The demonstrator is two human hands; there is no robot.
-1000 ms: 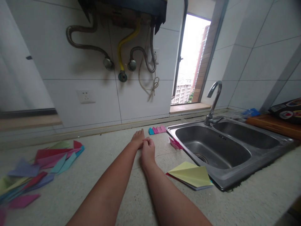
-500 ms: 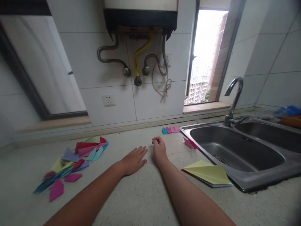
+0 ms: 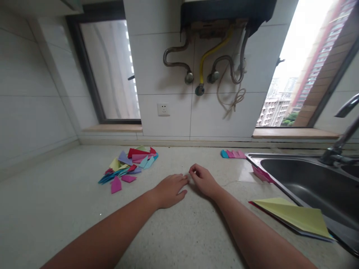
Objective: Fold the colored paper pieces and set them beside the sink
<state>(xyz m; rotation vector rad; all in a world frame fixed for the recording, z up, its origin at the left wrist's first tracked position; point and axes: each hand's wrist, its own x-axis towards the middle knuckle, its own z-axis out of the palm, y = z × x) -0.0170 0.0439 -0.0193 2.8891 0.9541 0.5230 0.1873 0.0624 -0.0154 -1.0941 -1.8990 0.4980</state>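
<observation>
My left hand (image 3: 171, 191) rests palm down on the pale countertop (image 3: 168, 239), fingers stretched out. Just to its right, my right hand (image 3: 204, 180) has its thumb and fingers pinched together, close against the left fingertips. Whatever the pinch may hold is hidden or too small to make out. Beyond my left hand lies a loose pile of folded coloured paper (image 3: 138, 158), with a magenta folded piece (image 3: 116, 185) at its near side. A stack of folded sheets with a yellow one on top (image 3: 291, 213) lies beside my right forearm.
A short row of small blue and pink folded papers (image 3: 235, 154) lies near the wall. Pink folded paper (image 3: 260, 174) sits by the rim of the steel sink (image 3: 277, 186), under a faucet (image 3: 340, 144). A socket (image 3: 163, 109) and hoses (image 3: 176, 56) are on the tiled wall.
The view has turned left, so the counter items appear farther right. My right hand has come closer to the left fingertips, still pinched. My left hand stays flat on the counter.
</observation>
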